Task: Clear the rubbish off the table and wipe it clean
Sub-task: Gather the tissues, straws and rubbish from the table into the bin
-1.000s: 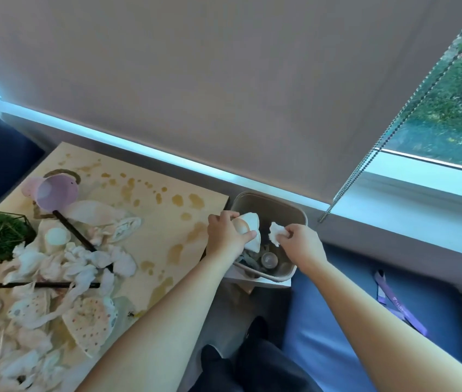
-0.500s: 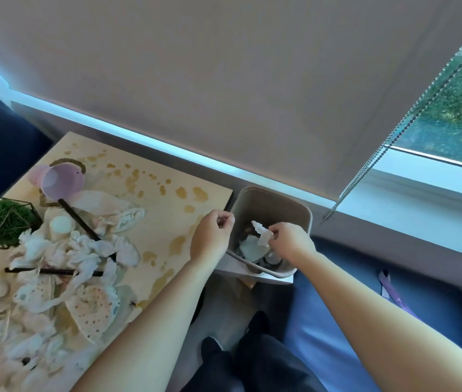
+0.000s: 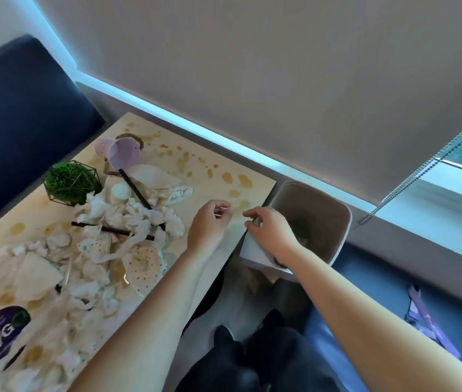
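Task barely begun: crumpled white tissue rubbish (image 3: pixel 128 222) and brown spill stains (image 3: pixel 230 178) are left across the pale wooden table (image 3: pixel 249 188), beside the beige plastic bin (image 3: pixel 340 222). Left hand (image 3: pixel 210 224) and right hand (image 3: pixel 272 230) are loosely curled, nothing held.

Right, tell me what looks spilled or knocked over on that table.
The pink cup lies tipped on its side at the table's far end. Brown liquid spots dot the wood toward the bin. Crumpled tissues and black straws lie strewn across the middle. Both hands look empty.
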The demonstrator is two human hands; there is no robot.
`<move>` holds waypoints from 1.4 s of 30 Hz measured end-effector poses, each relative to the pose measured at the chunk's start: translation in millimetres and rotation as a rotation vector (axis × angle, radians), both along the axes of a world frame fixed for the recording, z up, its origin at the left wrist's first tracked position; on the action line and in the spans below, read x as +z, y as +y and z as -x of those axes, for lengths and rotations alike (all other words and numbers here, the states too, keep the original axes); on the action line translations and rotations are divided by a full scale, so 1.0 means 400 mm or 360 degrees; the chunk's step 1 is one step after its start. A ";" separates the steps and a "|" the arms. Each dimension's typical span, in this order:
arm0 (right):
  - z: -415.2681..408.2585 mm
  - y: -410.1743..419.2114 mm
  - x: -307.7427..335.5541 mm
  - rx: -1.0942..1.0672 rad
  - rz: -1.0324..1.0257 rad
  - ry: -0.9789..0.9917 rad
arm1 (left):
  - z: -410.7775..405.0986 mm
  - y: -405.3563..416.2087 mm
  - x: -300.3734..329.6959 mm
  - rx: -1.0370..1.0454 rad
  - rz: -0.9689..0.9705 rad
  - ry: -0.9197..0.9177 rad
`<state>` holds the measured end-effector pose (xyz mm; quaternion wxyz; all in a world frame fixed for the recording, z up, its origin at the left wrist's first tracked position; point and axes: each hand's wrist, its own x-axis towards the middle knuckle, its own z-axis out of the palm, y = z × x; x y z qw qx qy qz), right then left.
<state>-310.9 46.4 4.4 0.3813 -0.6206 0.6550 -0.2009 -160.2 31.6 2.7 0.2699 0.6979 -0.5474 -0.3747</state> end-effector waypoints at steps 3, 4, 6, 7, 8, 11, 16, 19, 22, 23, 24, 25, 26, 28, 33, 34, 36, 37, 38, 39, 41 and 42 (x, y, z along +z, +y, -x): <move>-0.082 0.002 0.015 0.0054 0.0021 -0.0045 | -0.073 0.020 0.007 0.0068 -0.0011 0.0005; -0.110 0.003 0.017 0.0080 0.0015 -0.0057 | -0.102 0.029 0.009 0.0101 -0.0011 0.0010; -0.155 0.003 0.015 0.0131 0.0004 -0.0062 | -0.149 0.045 0.013 0.0155 0.0001 0.0022; -0.178 0.002 0.013 0.0158 0.0004 -0.0056 | -0.174 0.052 0.015 0.0182 0.0009 0.0018; -0.198 0.001 0.010 0.0184 0.0005 -0.0047 | -0.197 0.059 0.015 0.0211 0.0020 0.0012; -0.263 0.000 0.001 0.0252 -0.0011 -0.0037 | -0.270 0.073 0.016 0.0319 0.0067 -0.0015; -0.352 0.003 -0.005 0.0332 -0.0047 -0.0052 | -0.390 0.091 0.002 0.0426 0.0092 -0.0242; -0.399 -0.002 -0.009 0.0401 -0.0024 -0.0027 | -0.452 0.107 -0.020 0.0467 -0.0030 -0.0439; -0.442 -0.013 -0.015 0.0458 -0.0001 0.0029 | -0.483 0.126 -0.032 0.0445 -0.0172 -0.0620; -0.455 -0.018 -0.017 0.0479 0.0008 0.0049 | -0.488 0.132 -0.033 0.0420 -0.0190 -0.0654; -0.468 -0.022 -0.019 0.0499 0.0013 0.0072 | -0.491 0.136 -0.033 0.0396 -0.0197 -0.0687; -0.478 -0.027 -0.020 0.0514 0.0020 0.0092 | -0.493 0.137 -0.033 0.0375 -0.0197 -0.0722; -0.487 -0.031 -0.021 0.0529 0.0026 0.0110 | -0.494 0.138 -0.030 0.0356 -0.0196 -0.0758; -0.502 -0.042 -0.025 0.0557 0.0031 0.0143 | -0.498 0.132 -0.031 0.0307 -0.0208 -0.0845; -0.525 -0.061 -0.032 0.0565 -0.0009 0.0158 | -0.508 0.104 -0.045 0.0215 -0.0151 -0.1029; -0.528 -0.062 -0.033 0.0566 -0.0014 0.0159 | -0.509 0.098 -0.049 0.0207 -0.0137 -0.1040; -0.531 -0.063 -0.037 0.0571 -0.0025 0.0152 | -0.510 0.091 -0.054 0.0179 -0.0123 -0.1062; -0.532 -0.064 -0.040 0.0582 -0.0031 0.0155 | -0.512 0.088 -0.056 0.0169 -0.0122 -0.1076; -0.532 -0.065 -0.042 0.0602 -0.0033 0.0166 | -0.513 0.086 -0.058 0.0160 -0.0125 -0.1094; -0.532 -0.065 -0.044 0.0628 -0.0031 0.0181 | -0.514 0.085 -0.059 0.0148 -0.0132 -0.1112; -0.535 -0.069 -0.041 0.0695 -0.0011 0.0213 | -0.520 0.081 -0.063 0.0137 -0.0127 -0.1083; -0.536 -0.072 -0.038 0.0724 0.0004 0.0225 | -0.522 0.079 -0.064 0.0136 -0.0104 -0.0986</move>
